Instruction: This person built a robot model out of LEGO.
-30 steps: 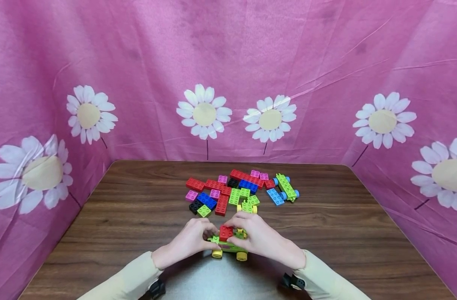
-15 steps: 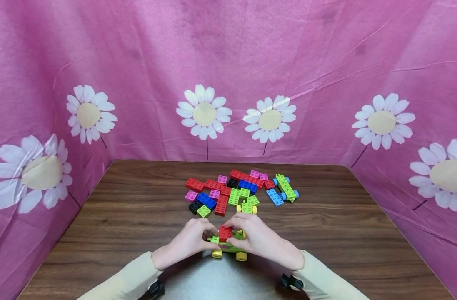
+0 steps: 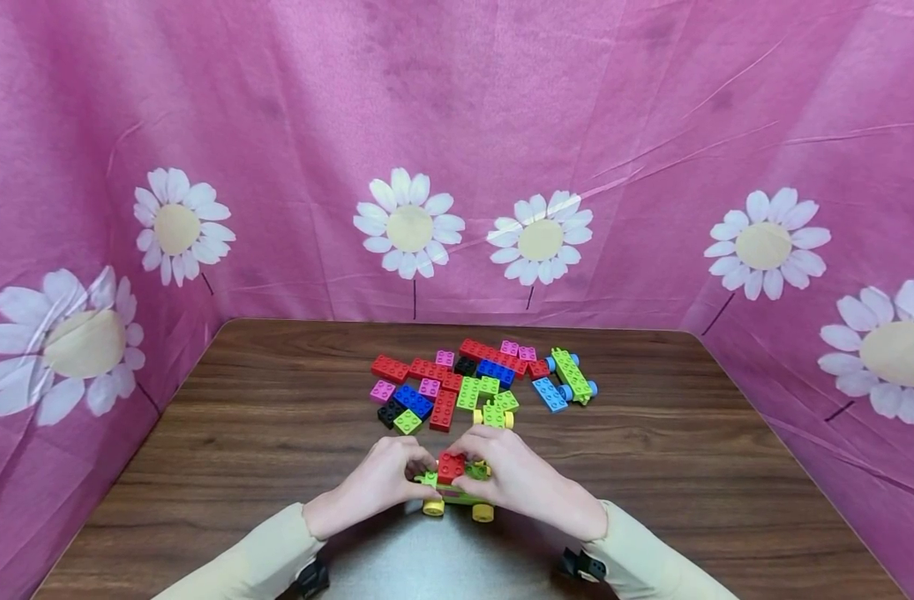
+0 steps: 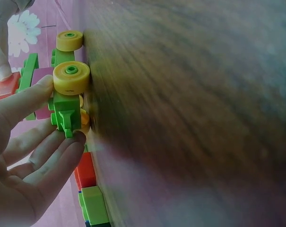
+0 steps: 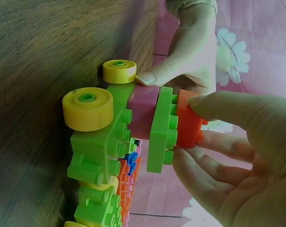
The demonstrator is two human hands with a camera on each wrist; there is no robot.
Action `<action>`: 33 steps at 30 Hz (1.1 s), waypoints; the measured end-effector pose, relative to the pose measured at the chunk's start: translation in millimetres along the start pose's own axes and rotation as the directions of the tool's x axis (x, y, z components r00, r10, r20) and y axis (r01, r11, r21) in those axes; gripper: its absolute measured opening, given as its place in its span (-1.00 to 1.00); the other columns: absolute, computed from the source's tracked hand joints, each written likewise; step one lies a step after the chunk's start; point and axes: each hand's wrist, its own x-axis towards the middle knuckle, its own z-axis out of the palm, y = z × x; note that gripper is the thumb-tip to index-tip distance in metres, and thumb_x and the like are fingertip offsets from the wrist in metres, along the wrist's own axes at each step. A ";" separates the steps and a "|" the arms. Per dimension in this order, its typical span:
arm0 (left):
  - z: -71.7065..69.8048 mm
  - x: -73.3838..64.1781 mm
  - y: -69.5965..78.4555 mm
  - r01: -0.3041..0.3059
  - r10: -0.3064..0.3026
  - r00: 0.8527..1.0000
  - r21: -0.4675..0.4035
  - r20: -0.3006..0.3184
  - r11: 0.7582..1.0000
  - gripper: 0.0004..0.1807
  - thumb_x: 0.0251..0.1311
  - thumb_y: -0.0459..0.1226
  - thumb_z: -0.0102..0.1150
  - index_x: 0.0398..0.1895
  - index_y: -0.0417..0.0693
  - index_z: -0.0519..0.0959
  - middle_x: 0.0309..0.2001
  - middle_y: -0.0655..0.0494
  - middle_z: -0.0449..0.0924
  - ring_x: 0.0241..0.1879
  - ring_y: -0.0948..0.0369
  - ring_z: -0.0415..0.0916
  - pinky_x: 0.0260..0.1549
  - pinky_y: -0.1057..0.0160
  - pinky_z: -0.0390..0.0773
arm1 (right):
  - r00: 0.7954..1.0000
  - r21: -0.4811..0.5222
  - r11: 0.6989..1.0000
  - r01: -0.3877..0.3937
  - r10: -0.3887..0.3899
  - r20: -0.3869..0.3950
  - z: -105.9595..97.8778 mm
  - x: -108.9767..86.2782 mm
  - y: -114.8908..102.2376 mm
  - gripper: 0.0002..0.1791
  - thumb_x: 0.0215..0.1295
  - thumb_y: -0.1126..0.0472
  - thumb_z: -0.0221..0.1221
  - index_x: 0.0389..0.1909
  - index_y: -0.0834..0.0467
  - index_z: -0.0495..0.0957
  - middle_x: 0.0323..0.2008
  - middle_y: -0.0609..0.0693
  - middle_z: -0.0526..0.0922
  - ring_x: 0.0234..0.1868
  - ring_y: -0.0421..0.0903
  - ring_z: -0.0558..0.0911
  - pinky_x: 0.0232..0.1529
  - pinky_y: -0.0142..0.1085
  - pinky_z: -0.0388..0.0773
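Note:
In front of me stands a green toy car base with yellow wheels [image 5: 88, 111]. A pink brick [image 5: 143, 109] sits on it, topped by a green plate [image 5: 159, 135]. My left hand [image 3: 385, 477] grips one end of the base, thumb near a wheel, fingers on the far side. My right hand [image 3: 512, 473] pinches a red brick [image 5: 186, 118] between thumb and fingers. The red brick stands against the studs of the green plate; whether it is fully pressed down I cannot tell. Just beyond the right hand lies another green base with yellow wheels [image 3: 494, 414].
Beyond the hands lie several loose bricks, among them a long red brick [image 3: 442, 410], a blue brick [image 3: 413, 401] and a pink brick [image 3: 382, 391]. At the right of the pile are a light blue plate [image 3: 550, 394] and a green base with blue wheels [image 3: 571, 375].

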 end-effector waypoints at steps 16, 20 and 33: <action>-0.8 0.3 -0.4 0.006 -0.006 1.000 -0.017 0.015 1.000 -0.71 -0.09 -0.15 0.56 -0.34 -0.11 0.74 -0.43 0.13 0.69 -0.44 0.38 0.58 -0.42 0.51 0.51 | 1.000 0.038 0.999 -0.025 0.025 -0.014 3.4 0.8 0.0 -0.75 0.12 0.17 0.43 -0.19 0.14 0.67 -0.27 -0.06 0.68 -0.32 -0.20 0.62 -0.29 -0.50 0.60; -0.5 0.2 -1.0 0.007 -0.006 1.000 -0.011 0.013 1.000 -0.71 -0.09 -0.15 0.56 -0.35 -0.11 0.74 -0.44 0.13 0.68 -0.44 0.38 0.58 -0.43 0.51 0.50 | 1.000 0.020 1.000 -0.001 0.001 -0.013 3.2 3.1 0.0 -0.77 0.10 0.18 0.44 -0.22 0.15 0.71 -0.31 -0.07 0.67 -0.37 -0.23 0.55 -0.37 -0.59 0.48; -0.9 0.6 -2.7 0.007 -0.007 1.000 -0.010 0.014 1.000 -0.70 -0.10 -0.12 0.56 -0.36 -0.10 0.74 -0.45 0.15 0.67 -0.45 0.39 0.56 -0.45 0.52 0.48 | 1.000 0.012 1.000 -0.028 0.028 0.003 6.0 7.5 0.1 -0.78 0.06 0.21 0.46 -0.27 0.13 0.68 -0.30 -0.08 0.66 -0.33 -0.24 0.56 -0.31 -0.56 0.49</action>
